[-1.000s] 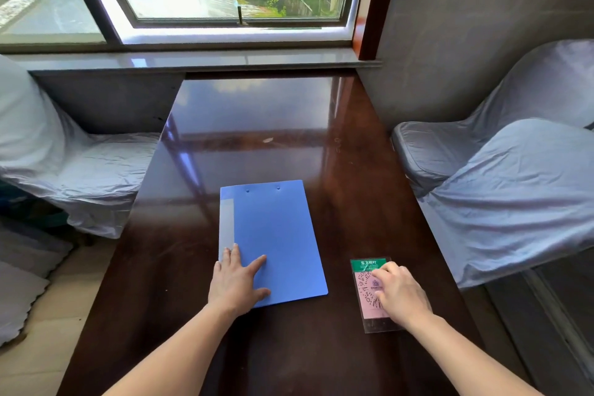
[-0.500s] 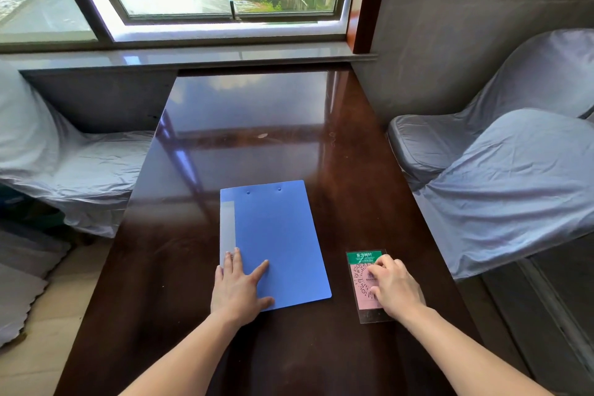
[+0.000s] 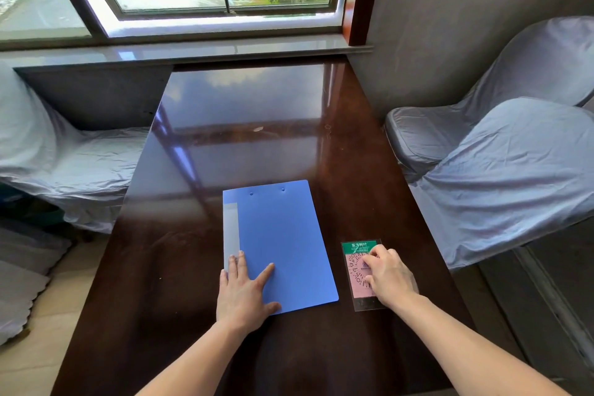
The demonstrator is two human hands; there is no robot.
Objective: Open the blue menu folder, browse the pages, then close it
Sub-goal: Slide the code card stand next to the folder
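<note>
The blue menu folder (image 3: 279, 241) lies closed and flat on the dark glossy table (image 3: 244, 125), with a pale strip along its left edge. My left hand (image 3: 242, 292) rests flat on the folder's near left corner, fingers spread. My right hand (image 3: 390, 276) lies to the right of the folder on a small clear card stand with a pink and green label (image 3: 355, 254), fingers curled over it; whether it grips the card I cannot tell.
Chairs under grey covers stand on the right (image 3: 508, 170) and on the left (image 3: 58, 157) of the table. A window sill (image 3: 193, 51) and a window run along the table's far end.
The view has shifted slightly. My right hand has slid the small card a little farther from me. My left hand stays on the folder's corner.
</note>
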